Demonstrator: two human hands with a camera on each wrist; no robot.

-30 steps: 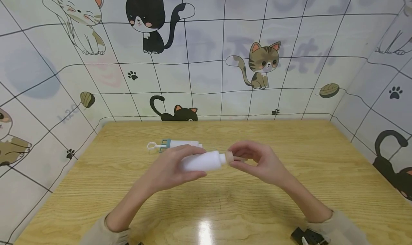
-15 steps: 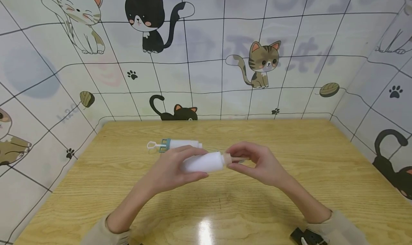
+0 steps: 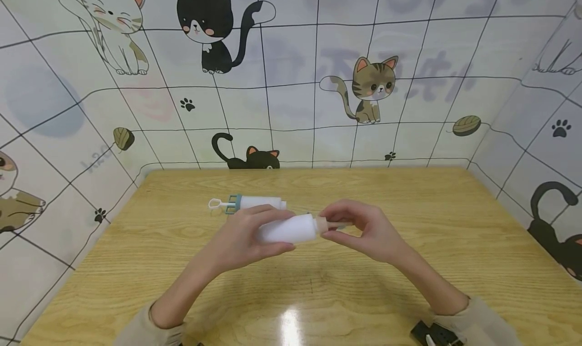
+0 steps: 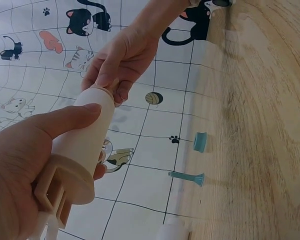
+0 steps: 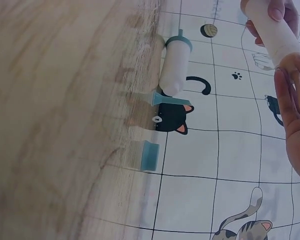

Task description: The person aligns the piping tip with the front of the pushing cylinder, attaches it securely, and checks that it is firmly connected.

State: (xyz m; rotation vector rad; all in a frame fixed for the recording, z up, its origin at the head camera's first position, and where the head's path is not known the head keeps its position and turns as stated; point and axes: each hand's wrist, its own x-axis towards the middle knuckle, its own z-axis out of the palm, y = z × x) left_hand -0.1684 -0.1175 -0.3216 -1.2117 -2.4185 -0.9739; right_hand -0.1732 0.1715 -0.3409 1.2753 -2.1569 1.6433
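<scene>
My left hand (image 3: pixel 238 240) grips the white barrel (image 3: pixel 288 230) of an icing syringe, holding it sideways above the table. A beige collar with finger loops (image 4: pixel 72 182) sits at its rear end in the left wrist view, with part of a white plunger below. At the front end, my right hand (image 3: pixel 368 232) pinches the beige nozzle cap (image 3: pixel 321 225), its slim tip pointing right. The cap meets the barrel, and no white neck shows between them. Behind my left hand lies a second icing syringe (image 3: pixel 256 203) with a teal collar and white pull loop, partly covered.
On the wooden table (image 3: pixel 182 189) lie a teal nozzle (image 4: pixel 190 177) and a teal ring (image 4: pixel 200 142), mostly hidden by my right hand in the head view. Cat-printed cloth walls (image 3: pixel 291 103) stand at the back and sides.
The beige nozzle cap has moved left onto the barrel's front end, covering the white neck that showed a second ago. Over the last half second the hands have hardly moved.
</scene>
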